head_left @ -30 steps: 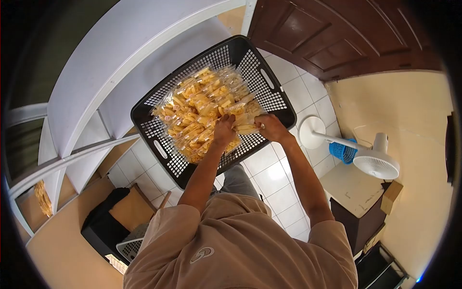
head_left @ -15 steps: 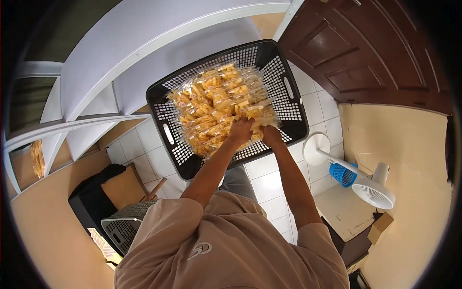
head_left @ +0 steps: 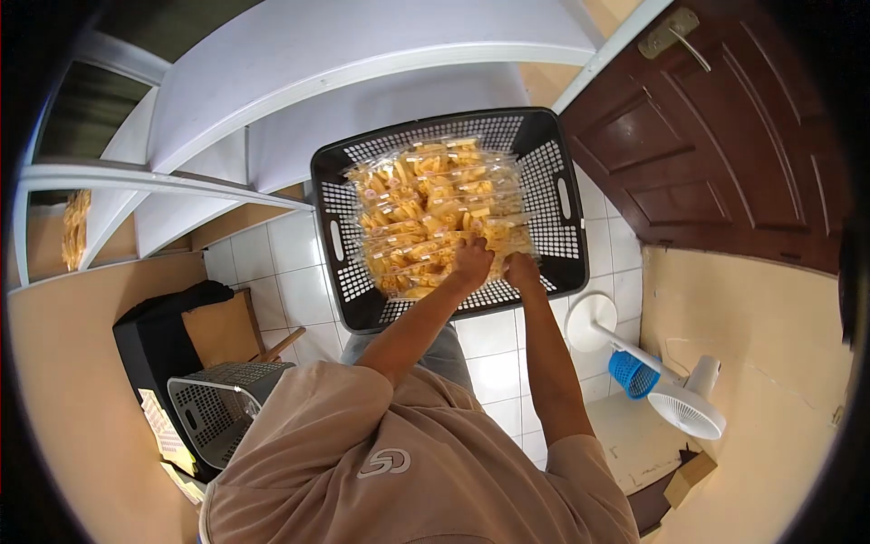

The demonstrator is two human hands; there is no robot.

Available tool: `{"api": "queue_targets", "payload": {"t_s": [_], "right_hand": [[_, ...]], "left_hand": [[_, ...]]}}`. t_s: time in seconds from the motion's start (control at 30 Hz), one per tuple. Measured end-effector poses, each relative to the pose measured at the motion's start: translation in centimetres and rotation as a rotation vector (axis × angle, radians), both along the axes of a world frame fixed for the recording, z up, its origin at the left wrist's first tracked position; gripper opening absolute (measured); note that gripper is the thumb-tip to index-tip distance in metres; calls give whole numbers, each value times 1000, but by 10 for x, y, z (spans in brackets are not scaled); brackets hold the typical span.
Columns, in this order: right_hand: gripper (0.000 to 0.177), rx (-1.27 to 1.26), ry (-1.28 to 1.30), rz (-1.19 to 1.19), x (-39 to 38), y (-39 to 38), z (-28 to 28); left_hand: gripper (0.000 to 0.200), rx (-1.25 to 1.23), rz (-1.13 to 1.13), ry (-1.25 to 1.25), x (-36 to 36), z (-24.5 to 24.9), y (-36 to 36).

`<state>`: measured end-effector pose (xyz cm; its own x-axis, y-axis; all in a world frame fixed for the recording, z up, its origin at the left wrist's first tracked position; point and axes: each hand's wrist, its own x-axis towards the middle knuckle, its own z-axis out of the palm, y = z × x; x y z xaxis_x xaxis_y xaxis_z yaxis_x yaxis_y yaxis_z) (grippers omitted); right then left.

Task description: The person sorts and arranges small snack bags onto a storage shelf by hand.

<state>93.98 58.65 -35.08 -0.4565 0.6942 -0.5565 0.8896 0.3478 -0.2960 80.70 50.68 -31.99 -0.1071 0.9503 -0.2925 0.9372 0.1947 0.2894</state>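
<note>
A large black perforated plastic basket (head_left: pixel 573 270) holds rows of clear plastic packets of yellow snack pieces (head_left: pixel 412 195). My left hand (head_left: pixel 473 263) is at the near right part of the rows, its fingers curled on the upper edge of a packet. Close beside it, my right hand (head_left: pixel 522 270) is closed on the same packet's right end, near the basket's near wall. The fingertips of both hands are partly hidden among the plastic film.
White shelves (head_left: pixel 381 68) rise behind and left of the basket. A brown door (head_left: pixel 689 136) stands at the right. On the right are a white fan (head_left: pixel 686 410) and a blue basket (head_left: pixel 633 374). A grey basket (head_left: pixel 213 412) stands at the lower left.
The view has shifted, so the basket appears lower and further right. Both hands stay at the near right packets, with the left hand's fingers still curled there.
</note>
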Motion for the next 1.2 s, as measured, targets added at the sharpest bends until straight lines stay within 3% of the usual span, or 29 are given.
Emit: {"api": "queue_targets", "payload": {"t_s": [0.1,0.2,0.23,0.3,0.37,0.4,0.47,0.57,0.63,0.83,0.97,1.2], "right_hand": [[31,38,77,86,13,4,5],[33,29,142,92,26,16,15],[31,34,168,85,27,19,29],[30,179,339,-21,36,23,29],[24,150,478,-306,30,13,65],[21,212,554,-299,28,7,71],[17,271,640,-270,24,-9,77],[12,27,779,-581,-7,-48,108],[11,-97,881,-588,-37,-75,117],[14,-244,916,-378,-160,-145,148],[15,-389,973,-286,-276,-202,200],[16,-561,890,155,-455,-303,257]], "left_hand": [[35,40,50,-87,-8,28,-14],[38,444,23,-371,-35,57,-47],[38,453,48,-346,-47,75,-62],[36,370,115,-552,-72,118,-95],[35,386,207,-652,-93,125,-131],[34,394,270,-771,-105,128,-146],[33,418,382,-774,-128,151,-178],[28,578,560,-752,-160,155,-220],[27,662,780,-813,-190,157,-250],[23,824,1056,-720,-283,174,-354],[22,949,1210,-695,-330,179,-436],[23,1191,1545,-664,-357,182,-564]]}}
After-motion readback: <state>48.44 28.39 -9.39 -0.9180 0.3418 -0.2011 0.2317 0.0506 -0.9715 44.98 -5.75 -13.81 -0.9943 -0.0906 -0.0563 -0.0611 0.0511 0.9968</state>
